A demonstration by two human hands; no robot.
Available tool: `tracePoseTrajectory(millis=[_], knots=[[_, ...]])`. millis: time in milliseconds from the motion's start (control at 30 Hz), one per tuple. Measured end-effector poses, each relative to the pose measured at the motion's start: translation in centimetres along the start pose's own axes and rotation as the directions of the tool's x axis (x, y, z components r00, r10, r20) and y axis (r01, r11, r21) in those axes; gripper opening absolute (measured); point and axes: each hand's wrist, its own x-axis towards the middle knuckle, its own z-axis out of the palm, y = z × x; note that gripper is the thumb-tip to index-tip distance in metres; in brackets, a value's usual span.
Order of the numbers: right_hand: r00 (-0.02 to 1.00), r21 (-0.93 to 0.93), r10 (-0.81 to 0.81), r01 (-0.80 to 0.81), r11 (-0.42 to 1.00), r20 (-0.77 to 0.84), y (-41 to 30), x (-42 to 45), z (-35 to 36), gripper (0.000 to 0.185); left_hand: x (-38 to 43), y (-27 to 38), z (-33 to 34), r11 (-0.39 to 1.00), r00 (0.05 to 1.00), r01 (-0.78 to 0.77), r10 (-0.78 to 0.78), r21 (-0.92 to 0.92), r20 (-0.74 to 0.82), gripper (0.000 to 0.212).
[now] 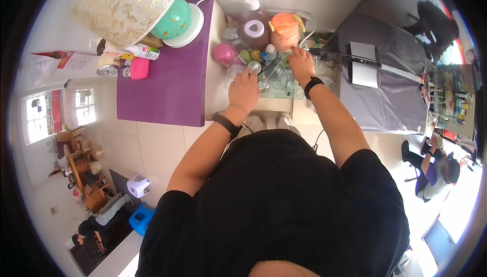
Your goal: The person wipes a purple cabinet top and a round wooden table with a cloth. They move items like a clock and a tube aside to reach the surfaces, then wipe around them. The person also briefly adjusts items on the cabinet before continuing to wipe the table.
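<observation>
My left hand [244,90] reaches over the front of a glass shelf [279,93], its fingertips at a small clear round container [254,67]. Whether the fingers grip it is hard to make out. My right hand [302,66] is at the shelf's right side, fingers bent downward beside a small green item [285,63] and just below an orange plastic pitcher [284,35]. Its fingertips are partly hidden. Between the hands lie tangled dark cables [274,72] and a small white-capped bottle [271,51]. A pink round object [225,54] sits to the left.
Behind stand a large bottle with a lilac lid [254,29] and a white-capped bottle [252,3]. On the left, a purple-topped cabinet [171,90] holds a lamp with a green base [177,20]. A dark-covered surface [384,106] is right. Two other people are farther off.
</observation>
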Motion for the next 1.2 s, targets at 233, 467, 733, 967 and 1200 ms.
tracePoseTrajectory(millis=[233,467,733,967,1200], knots=[[0.996,0.133,0.013,-0.025,0.991,0.091,0.7,0.6,-0.3,0.016,-1.7,-0.8,-0.7,0.999,0.995,0.027,-0.023,-0.041,0.097,0.048],[0.992,0.477,0.091,-0.124,0.870,0.092,-0.5,1.1,-2.3,0.018,-2.9,-1.7,-0.1,0.997,0.991,0.045,-0.037,-0.062,0.128,0.041],[0.992,0.488,0.120,-0.123,0.864,0.038,-1.4,2.3,-0.8,0.027,-3.9,-2.1,0.1,0.997,0.999,0.014,-0.010,-0.073,0.053,0.036],[0.991,0.649,0.115,-0.135,0.748,0.074,-0.8,0.2,-1.9,0.033,-4.3,-2.0,0.1,0.996,0.996,0.032,-0.025,-0.078,0.085,0.036],[0.953,0.673,0.301,-0.242,0.699,0.030,1.4,-5.7,-1.2,0.019,-3.4,-1.0,0.9,0.995,0.997,-0.037,0.043,-0.093,0.059,0.022]])
